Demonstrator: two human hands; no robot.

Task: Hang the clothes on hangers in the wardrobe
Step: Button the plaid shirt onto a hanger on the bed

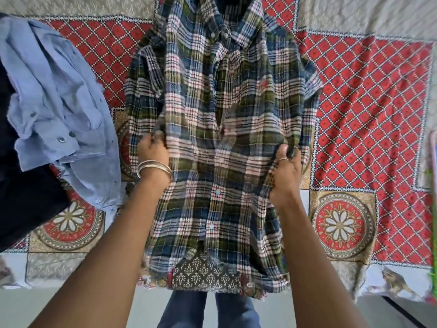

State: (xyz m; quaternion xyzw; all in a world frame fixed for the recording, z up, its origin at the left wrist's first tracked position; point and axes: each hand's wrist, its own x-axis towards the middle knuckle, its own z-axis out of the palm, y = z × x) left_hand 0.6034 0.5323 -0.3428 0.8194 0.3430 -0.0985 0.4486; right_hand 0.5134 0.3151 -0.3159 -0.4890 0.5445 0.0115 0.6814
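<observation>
I've both bare arms stretched up mid-frame; my left hand (153, 147), silver bangles on its wrist, pinches cloth, my ringed right hand (285, 171) grips likewise.

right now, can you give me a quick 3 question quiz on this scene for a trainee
1. True or false: the plaid shirt is already on a hanger.
2. Which garment lies to the person's left of it? A) light blue shirt B) yellow towel C) white sock
3. Fill in: the left hand and the right hand each grip a ____ of the plaid shirt.

Key
1. False; no hanger is in view and it lies on the patterned bedspread.
2. A, the light blue shirt.
3. Side.
</observation>
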